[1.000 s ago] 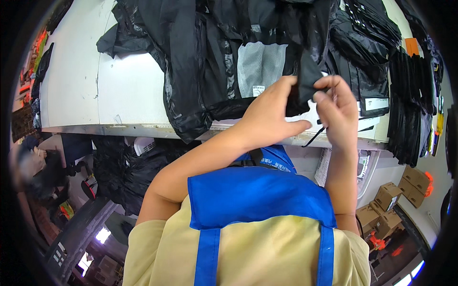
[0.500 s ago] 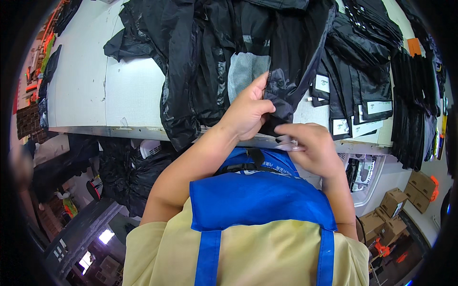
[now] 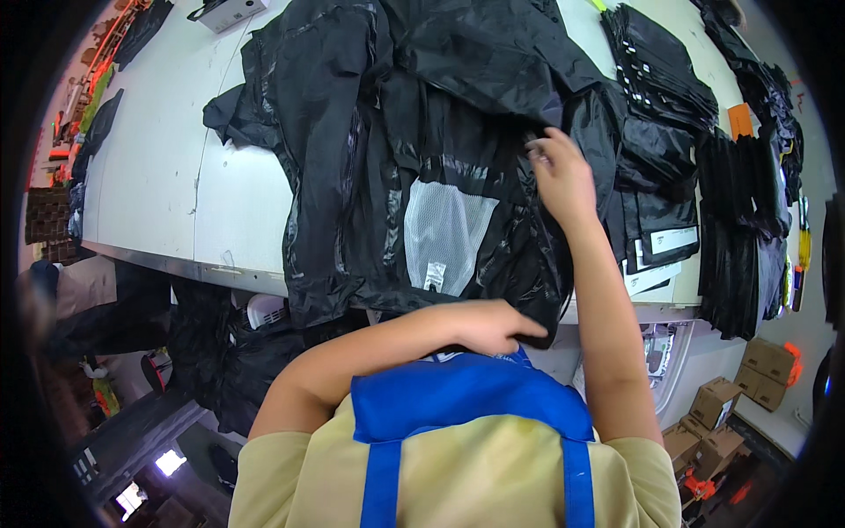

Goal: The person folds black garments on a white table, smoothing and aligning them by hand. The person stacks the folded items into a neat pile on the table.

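Under the right grip (image 3: 566, 180) and beside the left grip (image 3: 493, 326) lies a black garment (image 3: 317, 167); whether held, I cannot tell.

The black jacket (image 3: 326, 132) is cloth with glossy seam strips (image 3: 464, 165) and a pale mesh panel (image 3: 447, 229); the white tabletop (image 3: 242, 202) looks smooth, the near-right cartons (image 3: 715, 402) matt cardboard

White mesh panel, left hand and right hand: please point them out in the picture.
White mesh panel (image 3: 449, 231): head view, middle of the mesh.
Left hand (image 3: 491, 324): head view, middle of the hand.
Right hand (image 3: 566, 183): head view, middle of the hand.
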Action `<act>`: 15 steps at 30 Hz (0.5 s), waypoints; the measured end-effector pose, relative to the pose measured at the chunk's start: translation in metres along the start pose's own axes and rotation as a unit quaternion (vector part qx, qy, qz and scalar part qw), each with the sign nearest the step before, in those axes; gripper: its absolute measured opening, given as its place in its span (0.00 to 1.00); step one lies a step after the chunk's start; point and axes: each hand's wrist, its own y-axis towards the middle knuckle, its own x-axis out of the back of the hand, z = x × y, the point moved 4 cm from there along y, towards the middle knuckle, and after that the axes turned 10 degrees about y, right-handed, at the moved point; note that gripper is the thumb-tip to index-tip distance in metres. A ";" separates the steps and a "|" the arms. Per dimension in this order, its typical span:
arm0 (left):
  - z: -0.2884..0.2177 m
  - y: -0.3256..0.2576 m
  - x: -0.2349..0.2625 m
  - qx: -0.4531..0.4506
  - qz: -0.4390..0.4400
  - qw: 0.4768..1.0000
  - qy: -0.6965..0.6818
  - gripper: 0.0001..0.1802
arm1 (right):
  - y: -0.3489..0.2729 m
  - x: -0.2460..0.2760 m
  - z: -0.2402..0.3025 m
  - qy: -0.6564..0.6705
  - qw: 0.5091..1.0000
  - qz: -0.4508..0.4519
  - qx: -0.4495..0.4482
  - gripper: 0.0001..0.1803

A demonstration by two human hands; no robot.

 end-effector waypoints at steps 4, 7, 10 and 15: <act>0.046 -0.029 0.059 0.159 -0.284 0.932 -0.160 0.31 | 0.018 0.037 -0.030 -0.071 0.982 -0.126 -0.124 0.15; 0.084 -0.019 0.091 0.167 -0.347 0.869 -0.309 0.34 | 0.031 0.039 -0.068 -0.098 0.976 -0.091 -0.170 0.19; 0.084 -0.001 0.131 0.197 -0.366 0.861 -0.292 0.41 | 0.035 0.053 -0.098 -0.038 0.977 -0.139 -0.155 0.16; 0.058 0.029 0.127 0.107 -0.362 0.926 0.003 0.41 | 0.001 0.131 -0.197 0.020 0.837 -0.470 -0.279 0.14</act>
